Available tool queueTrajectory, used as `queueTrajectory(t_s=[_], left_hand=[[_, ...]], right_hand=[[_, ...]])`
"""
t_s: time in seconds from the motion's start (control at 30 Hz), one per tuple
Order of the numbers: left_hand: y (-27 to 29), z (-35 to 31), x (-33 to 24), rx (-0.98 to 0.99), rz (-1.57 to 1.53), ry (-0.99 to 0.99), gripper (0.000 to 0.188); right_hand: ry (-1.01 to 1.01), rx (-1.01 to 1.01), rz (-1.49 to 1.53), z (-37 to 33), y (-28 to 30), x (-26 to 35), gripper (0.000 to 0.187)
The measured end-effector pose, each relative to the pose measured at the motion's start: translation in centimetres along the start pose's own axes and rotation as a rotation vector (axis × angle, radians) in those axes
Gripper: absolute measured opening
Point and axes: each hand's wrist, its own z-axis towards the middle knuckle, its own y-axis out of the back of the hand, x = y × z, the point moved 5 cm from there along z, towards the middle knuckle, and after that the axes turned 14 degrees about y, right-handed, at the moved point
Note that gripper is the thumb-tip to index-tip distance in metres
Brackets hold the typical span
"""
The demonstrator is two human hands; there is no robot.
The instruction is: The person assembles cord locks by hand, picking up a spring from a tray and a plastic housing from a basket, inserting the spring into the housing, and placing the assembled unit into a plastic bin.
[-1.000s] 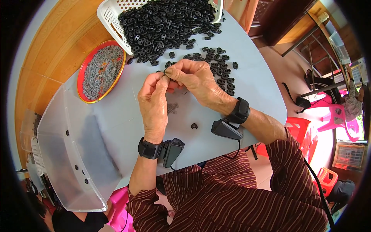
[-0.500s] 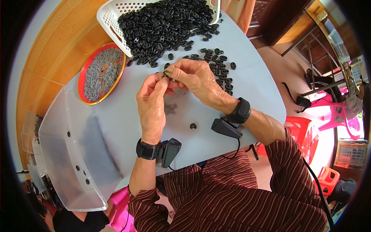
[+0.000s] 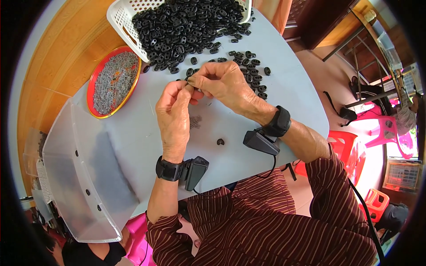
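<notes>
Over the table, my left hand (image 3: 174, 113) and my right hand (image 3: 227, 88) meet at the fingertips, both pinching one small dark piece that their fingers mostly hide. Just beyond them lie loose black oval two-holed plastic pieces (image 3: 254, 72). A large heap of the same pieces (image 3: 177, 33) spills from a white perforated basket (image 3: 120, 17). By my left hand a little pile of thin grey metal pieces (image 3: 195, 121) rests on the table. One separate black piece (image 3: 220, 142) sits nearer my body.
A red bowl with a yellow rim (image 3: 90, 95), full of small grey metal pieces, stands at the left. A clear plastic bin (image 3: 66, 177) leans at the table's left edge. Red (image 3: 341, 146) and pink stools are on the floor. Another person's arm shows at lower left.
The view has shifted slightly. Both hands keep the same pinch, with only small finger movements.
</notes>
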Motion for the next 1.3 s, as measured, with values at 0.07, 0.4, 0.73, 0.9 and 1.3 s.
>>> queueTrajectory(t_s=[0.07,0.4,0.73,0.9,1.3], left_hand=[[0.1,0.1,-0.6,-0.005,-0.01,-0.002,0.021],[0.5,-0.1,-2.8,-0.119,0.337,-0.042,0.024],[-2.2,3.4,-3.4,-0.151,0.787,-0.176,0.014],[-3.1,4.3,-2.6,-0.135,1.225,-0.396,0.014],[-4.7,4.7,-1.4,-0.077,1.279,-0.5,0.02]], right_hand=[[0.001,-0.023,0.043,-0.2,-0.5,0.2,0.023],[0.069,-0.257,0.201,-0.4,2.3,0.4,0.016],[0.077,-0.397,0.256,-1.5,5.9,0.1,0.017],[0.048,-0.354,0.297,-1.2,4.6,-0.4,0.017],[0.056,-0.267,0.203,-1.6,4.9,0.2,0.019]])
